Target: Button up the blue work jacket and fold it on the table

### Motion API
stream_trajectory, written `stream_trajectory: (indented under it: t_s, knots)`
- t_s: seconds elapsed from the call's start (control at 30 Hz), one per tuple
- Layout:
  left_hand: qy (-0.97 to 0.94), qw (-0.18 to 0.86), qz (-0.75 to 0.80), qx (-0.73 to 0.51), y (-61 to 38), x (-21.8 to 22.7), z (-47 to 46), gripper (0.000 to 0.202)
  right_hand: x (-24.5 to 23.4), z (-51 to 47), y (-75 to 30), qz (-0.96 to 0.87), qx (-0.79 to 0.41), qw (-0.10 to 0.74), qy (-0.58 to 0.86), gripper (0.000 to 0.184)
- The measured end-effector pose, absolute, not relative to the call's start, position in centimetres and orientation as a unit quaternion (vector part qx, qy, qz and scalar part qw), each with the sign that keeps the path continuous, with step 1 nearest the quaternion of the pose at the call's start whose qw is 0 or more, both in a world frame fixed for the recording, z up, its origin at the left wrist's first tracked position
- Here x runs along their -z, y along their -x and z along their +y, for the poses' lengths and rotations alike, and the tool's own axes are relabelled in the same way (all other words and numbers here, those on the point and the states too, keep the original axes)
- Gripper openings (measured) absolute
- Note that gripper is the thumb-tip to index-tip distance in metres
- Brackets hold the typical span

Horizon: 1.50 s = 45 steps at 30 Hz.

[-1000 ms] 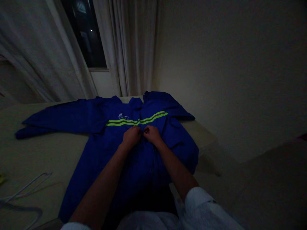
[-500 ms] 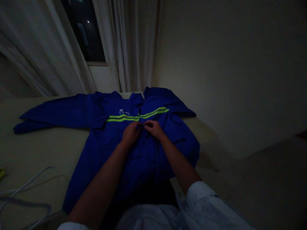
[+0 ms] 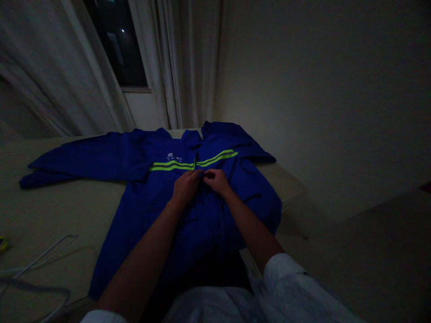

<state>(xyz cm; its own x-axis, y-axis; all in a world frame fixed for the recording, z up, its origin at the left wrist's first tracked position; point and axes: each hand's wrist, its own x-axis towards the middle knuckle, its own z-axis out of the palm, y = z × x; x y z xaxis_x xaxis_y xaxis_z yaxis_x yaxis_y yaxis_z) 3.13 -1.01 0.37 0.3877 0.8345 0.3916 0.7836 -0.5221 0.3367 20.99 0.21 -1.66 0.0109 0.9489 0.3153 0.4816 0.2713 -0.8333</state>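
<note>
A blue work jacket (image 3: pixel 161 188) with yellow-green stripes across its chest lies spread over the table, its front facing up. Just below the stripes, along the front opening, my left hand (image 3: pixel 186 185) pinches the jacket's edge. Close beside it, my right hand (image 3: pixel 216 180) is closed with thumb and fingers together on the same front edge. The fingertips of both hands nearly meet. Whether a button lies between them is too dark to make out. White printed marks sit on the chest, above the stripe on the left.
The pale table (image 3: pixel 60 211) carries a white wire hanger (image 3: pixel 43 255) at its near left and a small yellow object (image 3: pixel 3 243) at the left edge. Behind stand light curtains (image 3: pixel 188 67) and a dark window (image 3: pixel 117 45). A plain wall (image 3: pixel 303 98) rises to the right.
My left fingers have curled further over the jacket's front edge and moved slightly right. My right hand has barely shifted. The jacket lies as before.
</note>
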Motion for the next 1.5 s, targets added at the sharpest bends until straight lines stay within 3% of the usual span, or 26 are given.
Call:
stream_trajectory:
  t_s: [0.17,0.4,1.13,1.5]
  knots:
    - [-0.838,0.002,0.508,-0.199,-3.6,-0.9,-1.5,0.028,1.1,-0.4,-20.7,-0.676,-0.213,0.437,0.554,0.023]
    - [-0.833,-0.008,0.523,-0.181,-3.5,-1.1,-1.4,0.026,1.8,0.4,-20.8,-0.638,-0.297,0.477,0.527,0.017]
    - [-0.849,-0.066,0.489,-0.189,-3.6,-0.6,-1.1,0.022,1.5,0.3,-20.8,-0.631,-0.282,0.449,0.566,0.018]
    - [-0.849,-0.035,0.486,-0.203,-3.6,-0.7,-1.3,0.021,1.9,0.8,-21.1,-0.617,-0.321,0.464,0.548,0.012]
